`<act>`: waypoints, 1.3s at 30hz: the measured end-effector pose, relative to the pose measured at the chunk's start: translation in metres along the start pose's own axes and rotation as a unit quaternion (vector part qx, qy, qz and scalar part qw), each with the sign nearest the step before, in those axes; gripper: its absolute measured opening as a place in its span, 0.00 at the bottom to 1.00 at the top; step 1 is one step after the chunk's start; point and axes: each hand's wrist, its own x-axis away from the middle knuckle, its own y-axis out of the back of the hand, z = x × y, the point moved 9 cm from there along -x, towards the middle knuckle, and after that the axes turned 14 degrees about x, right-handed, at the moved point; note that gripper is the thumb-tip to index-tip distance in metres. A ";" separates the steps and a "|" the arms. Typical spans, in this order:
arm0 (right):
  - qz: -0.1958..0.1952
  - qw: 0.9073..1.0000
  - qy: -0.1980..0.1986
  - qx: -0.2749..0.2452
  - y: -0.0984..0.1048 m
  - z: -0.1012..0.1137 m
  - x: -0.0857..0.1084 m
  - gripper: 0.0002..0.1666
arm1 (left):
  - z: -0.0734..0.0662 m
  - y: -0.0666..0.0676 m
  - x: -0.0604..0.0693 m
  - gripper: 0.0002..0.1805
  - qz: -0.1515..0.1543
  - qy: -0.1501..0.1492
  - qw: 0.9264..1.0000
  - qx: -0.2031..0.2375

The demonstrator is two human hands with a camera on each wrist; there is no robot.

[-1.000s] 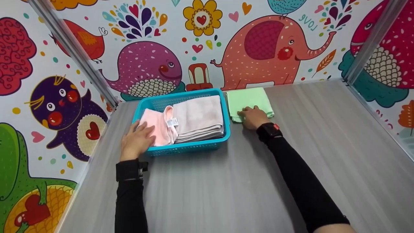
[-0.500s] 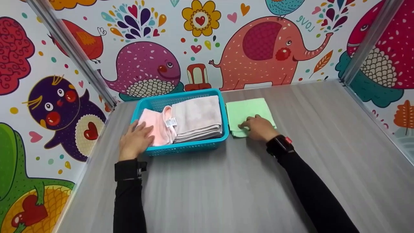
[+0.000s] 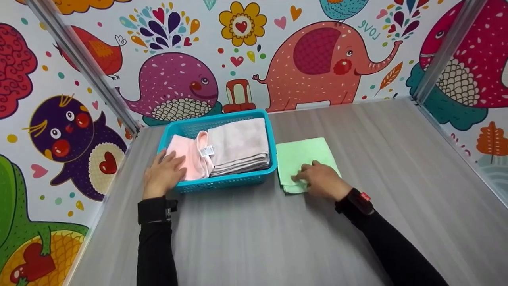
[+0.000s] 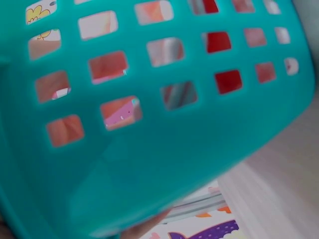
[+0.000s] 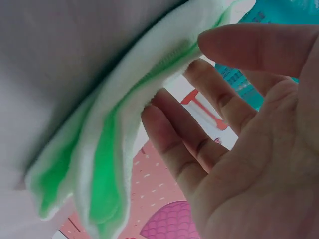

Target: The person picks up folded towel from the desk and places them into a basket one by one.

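Observation:
My left hand (image 3: 162, 174) lies over the front left corner of a blue plastic basket (image 3: 226, 182). Its fingers reach onto a folded pink towel (image 3: 184, 157) inside. Beside the pink towel sits a stack of folded pale grey towels (image 3: 238, 145). In the left wrist view the basket's perforated wall (image 4: 164, 144) hides most of that hand. On the table right of the basket is a folded light green towel (image 3: 303, 155). My right hand (image 3: 323, 180) touches its top, fingers fairly straight. The right wrist view shows the thumb and fingertips at the green towel's (image 5: 109, 169) layered edge.
The grey wood-grain table (image 3: 238, 234) runs up to a back wall (image 3: 246, 51) printed with cartoon animals. Metal corner posts (image 3: 83, 67) stand at the left and right. The basket is close to the back wall.
My right hand has drawn the green towel across the table from near the back wall to beside the basket's front right corner. My left hand and the basket have stayed in place.

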 end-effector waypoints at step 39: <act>0.055 0.963 -0.194 -0.176 -0.016 -0.100 0.035 0.48 | -0.206 -0.036 0.076 0.17 -0.110 -0.224 0.967 0.054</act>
